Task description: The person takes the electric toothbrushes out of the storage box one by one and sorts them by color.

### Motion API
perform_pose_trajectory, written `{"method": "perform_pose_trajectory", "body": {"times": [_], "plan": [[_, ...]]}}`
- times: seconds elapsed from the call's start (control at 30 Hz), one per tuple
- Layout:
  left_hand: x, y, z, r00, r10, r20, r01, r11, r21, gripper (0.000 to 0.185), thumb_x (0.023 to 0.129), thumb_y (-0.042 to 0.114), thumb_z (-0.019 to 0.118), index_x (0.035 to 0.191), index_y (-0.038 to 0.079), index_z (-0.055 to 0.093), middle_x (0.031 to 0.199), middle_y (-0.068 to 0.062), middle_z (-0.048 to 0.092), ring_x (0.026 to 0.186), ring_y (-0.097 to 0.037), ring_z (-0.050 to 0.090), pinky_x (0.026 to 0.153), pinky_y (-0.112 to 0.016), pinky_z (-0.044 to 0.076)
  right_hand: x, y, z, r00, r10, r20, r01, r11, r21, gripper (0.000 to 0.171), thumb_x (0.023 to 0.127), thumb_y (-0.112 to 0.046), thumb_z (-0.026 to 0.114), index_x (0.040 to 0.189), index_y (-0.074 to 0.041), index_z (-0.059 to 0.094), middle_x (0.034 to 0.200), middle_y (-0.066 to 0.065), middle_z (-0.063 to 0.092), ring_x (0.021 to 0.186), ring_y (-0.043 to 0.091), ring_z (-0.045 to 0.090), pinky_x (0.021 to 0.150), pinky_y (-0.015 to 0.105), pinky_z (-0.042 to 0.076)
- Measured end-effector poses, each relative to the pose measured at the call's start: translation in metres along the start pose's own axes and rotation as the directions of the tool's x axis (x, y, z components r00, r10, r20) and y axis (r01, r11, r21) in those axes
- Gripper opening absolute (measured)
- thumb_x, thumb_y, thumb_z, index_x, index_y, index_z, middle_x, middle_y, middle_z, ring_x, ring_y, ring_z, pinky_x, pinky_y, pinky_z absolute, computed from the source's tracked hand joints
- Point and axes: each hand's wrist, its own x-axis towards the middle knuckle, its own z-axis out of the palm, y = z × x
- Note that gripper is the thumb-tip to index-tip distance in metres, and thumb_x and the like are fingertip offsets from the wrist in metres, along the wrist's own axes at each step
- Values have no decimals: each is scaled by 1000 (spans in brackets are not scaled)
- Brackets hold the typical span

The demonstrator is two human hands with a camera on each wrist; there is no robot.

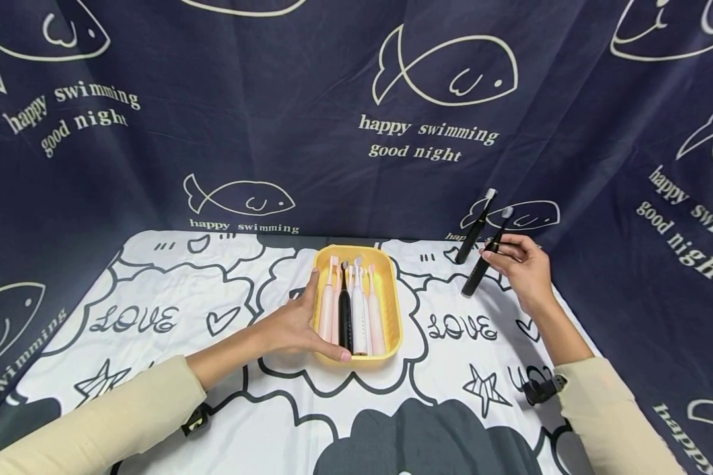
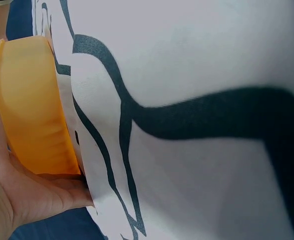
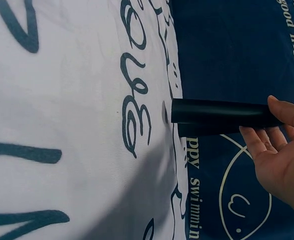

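Backdrop (image 1: 309, 86): dark blue fabric, fish outlines and lettering, hung behind and to both sides.

Cloth (image 1: 154, 297): white with dark cartoon print, spread flat over the table.

Tray (image 1: 392, 297): yellow, oblong, set on the cloth near the middle, long side running away from the person. Seen close in the left wrist view (image 2: 32, 115), side wall against the palm.

Left hand (image 1: 297, 326): wrapped along the tray's left wall, thumb at the near corner, fingers up the side; gripping and steadying it.

Right hand (image 1: 525, 264): well to the right of the tray, fingertips and thumb pinching the held brush about mid-handle.

Tray brushes (image 1: 358, 310): pink, white and one black, lying side by side lengthwise, heads toward the far end. Exact count hard to tell.

Held brush (image 1: 486, 254): black, tilted, bristles up, base resting on the cloth near the far right edge; handle also plain in the right wrist view (image 3: 221, 114).

Second black brush (image 1: 474, 229): just behind the held one, tilted likewise, untouched, seemingly leaning on the backdrop.

Progress, as judged: most brushes in the tray; two black ones outside it, one of them in hand.
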Motion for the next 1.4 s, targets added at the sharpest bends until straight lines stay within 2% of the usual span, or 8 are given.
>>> {"method": "perform_pose_trajectory", "body": {"times": [0.43,0.8,1.03,1.4], "plan": [[0,0,0,1000,4,-1,-4,1000,-6,183,58,70,107,181,16,-17,177,-32,40,159,-40,49,133,-58,40,11,6,-3,999,-6,-31,8,998,67,38,95,23,76,118,-5,66,96,-4,87,85,7,85,80,20,66],[0,-1,1,1000,-6,3,6,1000,3,183,58,71,107,181,17,-18,179,-32,37,161,-41,46,134,-59,39,20,7,-8,996,-3,-84,0,1000,-26,38,93,19,79,117,-9,69,94,-8,87,85,2,83,79,17,65],[0,0,0,1000,-11,-4,11,999,34,182,58,74,105,181,18,-16,175,-31,44,156,-39,53,130,-59,44,24,6,-11,995,7,-101,-8,1000,-10,40,92,20,80,120,-6,67,93,-9,86,85,1,83,78,17,65],[0,0,0,1000,-6,-4,6,1000,28,182,58,73,105,181,17,-17,175,-30,44,156,-39,53,131,-58,43,31,5,-11,994,16,-111,-16,1000,-1,42,91,20,81,121,-6,69,94,-9,85,86,1,82,77,17,65]]}}
